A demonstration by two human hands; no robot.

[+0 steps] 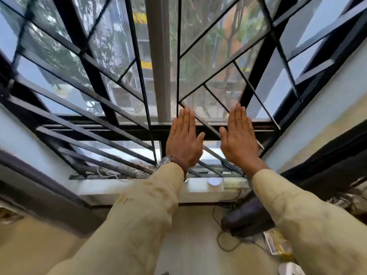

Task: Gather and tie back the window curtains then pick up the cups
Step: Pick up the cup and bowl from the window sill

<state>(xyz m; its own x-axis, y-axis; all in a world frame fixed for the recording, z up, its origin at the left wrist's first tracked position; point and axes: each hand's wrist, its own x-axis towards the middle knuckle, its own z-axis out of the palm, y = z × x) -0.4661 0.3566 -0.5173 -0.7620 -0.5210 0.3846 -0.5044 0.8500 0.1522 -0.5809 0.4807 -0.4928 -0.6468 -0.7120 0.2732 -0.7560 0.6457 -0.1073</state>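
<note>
Both my arms in beige sleeves reach out toward the window. My left hand (183, 140) is held flat with straight fingers, a watch on its wrist. My right hand (239, 138) is flat beside it, palm facing the window. Neither hand holds anything. A dark curtain (325, 171) hangs bunched at the right edge of the window; a dark fold (35, 187) lies along the left side. A small white round object (214, 181), possibly a cup, sits on the window sill (127, 187) between my arms.
A black metal grille (95, 76) with slanted bars covers the window. Cables (222, 231) trail down the wall below the sill. A dark object (244, 219) and some papers (278, 245) lie at the lower right.
</note>
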